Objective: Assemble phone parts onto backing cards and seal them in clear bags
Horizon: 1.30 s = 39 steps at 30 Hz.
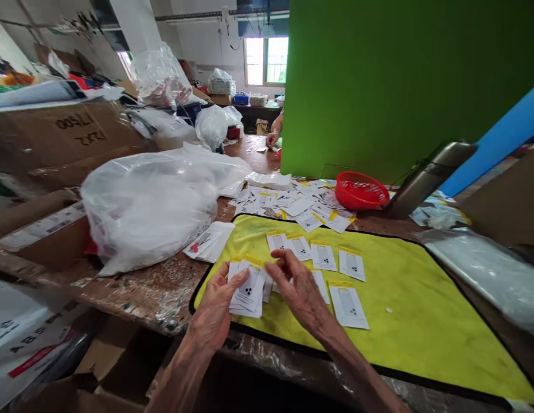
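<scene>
My left hand (215, 310) is closed on a small stack of white printed cards (248, 289) with yellow top strips, the thumb pressed on the front card. Just to the right of the stack, my right hand (299, 287) hovers with fingers curved and apart; nothing shows in it. Several similar cards lie spread on the yellow mat (404, 338), among them one card (349, 305) beside my right wrist and another card (351, 264) farther back. Part of the cards under my right hand is hidden.
Behind the mat lies a loose heap of cards (299, 203), with a red basket (361, 192) and a metal flask (430, 178) to its right. A large plastic bag (155, 201) and white packets (210, 241) sit left. Another person's hand (273, 139) works beyond the green panel (404, 86).
</scene>
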### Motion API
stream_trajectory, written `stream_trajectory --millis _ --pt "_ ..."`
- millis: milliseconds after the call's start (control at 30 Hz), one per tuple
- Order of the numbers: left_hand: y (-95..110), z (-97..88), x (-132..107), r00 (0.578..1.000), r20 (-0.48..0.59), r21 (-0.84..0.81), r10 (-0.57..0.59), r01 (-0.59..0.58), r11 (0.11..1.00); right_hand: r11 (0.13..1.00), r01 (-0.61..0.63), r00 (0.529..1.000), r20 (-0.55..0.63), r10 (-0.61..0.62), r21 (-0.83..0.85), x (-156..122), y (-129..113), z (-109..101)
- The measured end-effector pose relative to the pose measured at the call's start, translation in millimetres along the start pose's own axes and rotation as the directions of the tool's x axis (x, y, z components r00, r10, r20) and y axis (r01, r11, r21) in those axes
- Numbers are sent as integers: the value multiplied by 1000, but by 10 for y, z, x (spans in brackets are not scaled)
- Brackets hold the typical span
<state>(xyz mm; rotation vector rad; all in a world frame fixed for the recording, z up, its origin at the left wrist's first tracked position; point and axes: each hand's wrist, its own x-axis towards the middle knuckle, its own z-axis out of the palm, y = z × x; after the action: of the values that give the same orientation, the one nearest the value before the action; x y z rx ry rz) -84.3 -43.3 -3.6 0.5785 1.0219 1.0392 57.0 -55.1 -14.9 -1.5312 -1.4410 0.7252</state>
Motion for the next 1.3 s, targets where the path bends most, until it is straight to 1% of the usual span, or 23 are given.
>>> stream_trajectory --millis 67,100,200,267,433,500,567,633,700,767,833,900,967,1033,1067,1133,1167,1200,1233,1267,1300 --pt "-83 105 1 999 35 11 -10 10 1000 980 -96 994 72 85 173 -60 44 -46" --pt "-117 153 1 999 48 12 -15 15 1000 964 -129 990 83 112 234 -80 77 -68" --pt "-194 266 6 995 97 6 -35 35 999 901 -192 981 70 178 389 -122 178 -145" --pt "-234 320 13 991 125 8 -45 44 999 878 -212 976 45 214 429 -144 228 -205" --pt "-332 443 11 986 151 -1 -65 66 998 918 -186 969 -90 231 351 -176 332 -344" --pt "-344 465 8 983 166 -1 -83 84 996 924 -182 967 -107 230 337 -154 365 -423" --pt "-310 439 18 983 160 1 -87 88 996 939 -167 969 -128 213 299 -93 376 -525" --pt "-222 353 42 994 91 1 -62 62 998 965 -138 977 -128 169 222 14 356 -618" --pt "-91 218 67 1000 -20 -4 -16 16 1000 983 -105 989 -89 119 151 167 312 -651" --pt "48 68 79 992 -117 -18 35 -37 999 993 -75 996 -34 79 93 349 259 -585" --pt "156 -62 74 984 -163 -31 72 -78 996 999 -48 999 -12 49 17 540 214 -418" --pt "213 -150 60 978 -188 -41 85 -95 995 998 -21 1000 -17 20 -60 722 183 -191" --pt "222 -196 47 977 -196 -48 79 -90 995 993 1 999 -36 -5 -118 875 160 31" --pt "199 -210 42 980 -190 -49 65 -76 996 984 26 997 -63 -37 -174 975 132 187" --pt "183 -207 43 982 -179 -48 60 -70 996 978 42 995 -81 -60 -206 997 113 229" --pt "147 -187 51 988 -145 -51 54 -62 997 959 79 986 -121 -115 -271 971 61 239" --pt "129 -170 58 991 -123 -56 53 -60 997 950 101 982 -126 -143 -296 923 31 213" --pt "111 -148 67 993 -102 -62 54 -61 996 946 122 981 -107 -160 -301 853 3 174" --pt "90 -122 78 995 -84 -67 57 -63 996 951 136 985 -63 -160 -278 766 -22 128" --pt "68 -93 88 996 -70 -71 62 -67 995 965 141 990 7 -144 -220 668 -39 82" --pt "42 -61 98 996 -57 -72 65 -69 995 984 125 989 91 -114 -125 565 -46 41"
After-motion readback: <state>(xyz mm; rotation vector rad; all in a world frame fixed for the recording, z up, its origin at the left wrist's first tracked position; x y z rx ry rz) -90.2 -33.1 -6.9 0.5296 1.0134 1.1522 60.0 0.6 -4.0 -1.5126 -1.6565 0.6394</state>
